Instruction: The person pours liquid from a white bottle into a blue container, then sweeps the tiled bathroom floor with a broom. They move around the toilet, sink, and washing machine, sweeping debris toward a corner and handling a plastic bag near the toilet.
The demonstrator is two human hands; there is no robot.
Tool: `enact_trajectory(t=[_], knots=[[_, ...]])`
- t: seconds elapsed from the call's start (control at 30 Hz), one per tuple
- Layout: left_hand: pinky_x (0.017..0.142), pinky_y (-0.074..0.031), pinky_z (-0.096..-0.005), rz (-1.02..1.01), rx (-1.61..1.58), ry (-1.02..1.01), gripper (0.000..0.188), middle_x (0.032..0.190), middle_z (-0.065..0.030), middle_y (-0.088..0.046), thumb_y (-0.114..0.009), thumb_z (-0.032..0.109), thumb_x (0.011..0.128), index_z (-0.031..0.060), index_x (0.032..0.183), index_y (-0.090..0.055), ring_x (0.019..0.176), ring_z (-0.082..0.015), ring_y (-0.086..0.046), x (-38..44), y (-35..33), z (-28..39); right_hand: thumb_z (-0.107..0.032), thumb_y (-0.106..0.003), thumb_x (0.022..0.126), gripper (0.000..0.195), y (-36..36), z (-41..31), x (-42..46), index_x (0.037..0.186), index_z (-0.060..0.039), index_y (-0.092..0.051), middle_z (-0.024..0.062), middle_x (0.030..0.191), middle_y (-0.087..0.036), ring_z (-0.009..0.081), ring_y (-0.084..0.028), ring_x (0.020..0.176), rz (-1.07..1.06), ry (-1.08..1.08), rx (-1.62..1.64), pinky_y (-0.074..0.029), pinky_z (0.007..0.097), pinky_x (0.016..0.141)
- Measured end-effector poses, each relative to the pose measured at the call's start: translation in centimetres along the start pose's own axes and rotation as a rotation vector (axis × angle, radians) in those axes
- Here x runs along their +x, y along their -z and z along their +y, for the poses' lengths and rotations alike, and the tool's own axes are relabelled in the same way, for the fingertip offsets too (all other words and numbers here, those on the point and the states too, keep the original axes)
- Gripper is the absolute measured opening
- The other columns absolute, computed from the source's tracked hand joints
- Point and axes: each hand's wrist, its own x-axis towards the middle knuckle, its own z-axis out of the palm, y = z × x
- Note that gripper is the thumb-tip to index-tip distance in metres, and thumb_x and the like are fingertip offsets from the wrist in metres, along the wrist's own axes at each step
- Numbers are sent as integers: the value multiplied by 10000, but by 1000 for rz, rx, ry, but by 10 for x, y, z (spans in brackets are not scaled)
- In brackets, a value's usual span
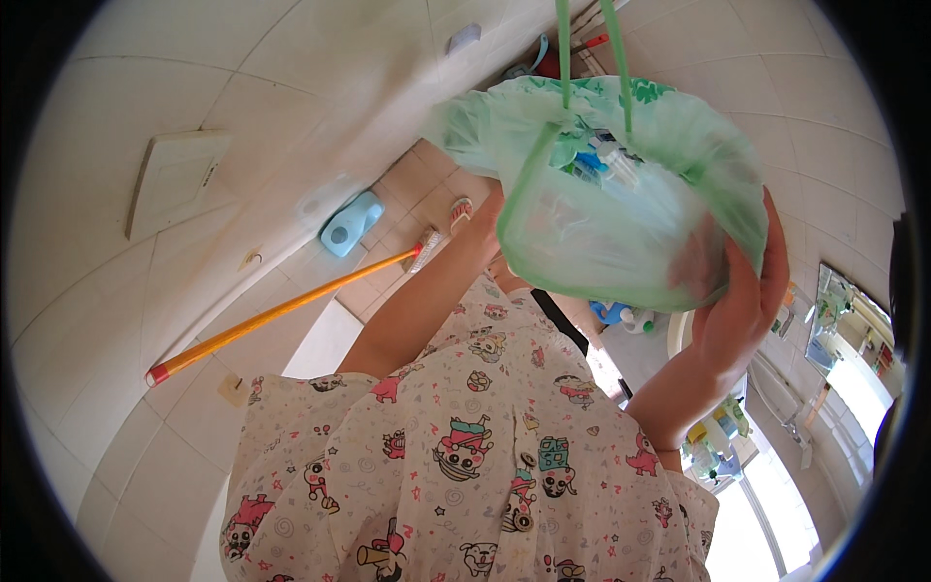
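A translucent green plastic bag is held up before me, its mouth open towards the camera and its rim folded outwards. Two green drawstring loops stand up from it. Inside lie small items, among them a blue one and some clear plastic. My right hand grips the bag's rim at the right of the view, thumb inside and fingers outside. At the bag's left side is my left hand, mostly hidden behind the plastic; its fingers do not show.
A broom with an orange handle leans at the left, near a light blue plastic container. Blue and white bottles stand beyond the bag. A mirror and a shelf of bottles are at the right.
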Motion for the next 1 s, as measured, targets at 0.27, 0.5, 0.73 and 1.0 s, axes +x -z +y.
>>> enact_trajectory(t=[0.27, 0.5, 0.73, 1.0], knots=[[996, -436, -418, -16, 2, 3, 391, 1262, -63, -535, -510, 282, 968, 82, 1302, -482, 1175, -210, -507, 4, 2, -3, 14, -493, 933, 408, 0, -9, -18, 1334, 70, -445, 91, 866, -605, 81, -475, 566, -371, -144, 108, -342, 216, 489], [997, -439, -420, -10, 1, -6, 396, 1267, -63, -534, -512, 289, 969, 83, 1306, -480, 1175, -212, -508, -1, 5, -5, 4, -491, 949, 383, -2, -7, -21, 1325, 71, -457, 70, 785, -582, 74, -469, 546, -312, -177, 68, -332, 213, 478], [998, -441, -421, -6, 16, -18, 401, 1271, -63, -533, -514, 295, 970, 84, 1309, -479, 1176, -213, -509, -2, 4, -6, -8, -510, 949, 367, 2, -3, -22, 1305, 75, -476, 67, 792, -582, 72, -478, 557, -316, -123, 46, -333, 213, 481], [1000, -444, -423, 1, 38, -53, 407, 1277, -63, -531, -517, 303, 971, 85, 1313, -477, 1176, -214, -511, -5, 7, -4, 0, -511, 946, 368, 3, -3, -25, 1303, 81, -473, 74, 882, -596, 74, -491, 593, -264, -166, -6, -361, 214, 504]])
